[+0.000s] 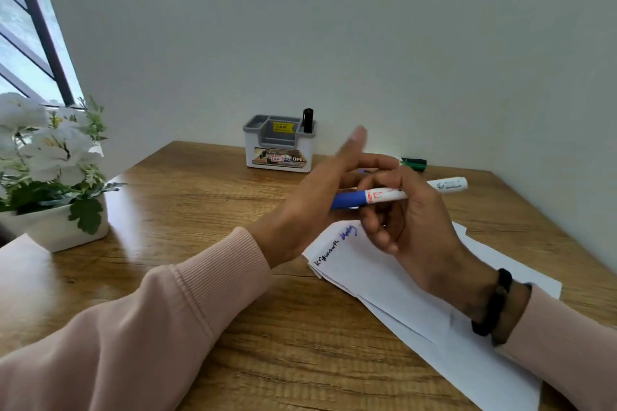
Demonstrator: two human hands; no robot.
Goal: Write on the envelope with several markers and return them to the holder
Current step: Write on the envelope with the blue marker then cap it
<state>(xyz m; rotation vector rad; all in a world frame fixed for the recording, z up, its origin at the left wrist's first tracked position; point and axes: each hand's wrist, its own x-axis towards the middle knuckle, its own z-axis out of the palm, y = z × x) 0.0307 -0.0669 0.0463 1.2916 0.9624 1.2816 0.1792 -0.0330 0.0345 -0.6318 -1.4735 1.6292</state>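
Note:
A white envelope (394,280) lies on the wooden table, with black and blue writing near its far left corner. Above it my right hand (410,210) grips a white marker with a blue cap (367,197), held level. My left hand (320,190) touches the marker's blue-capped end, forefinger stretched up and the other fingers curled around the cap. A grey and white holder (278,143) stands against the back wall with a black marker (307,120) upright in its right slot. A green marker (414,163) and a white-bodied marker (449,184) lie on the table behind my hands.
A white pot of white artificial flowers (53,177) stands at the left by the window. More white paper (20,253) lies at the left edge. Walls close the table off behind and to the right.

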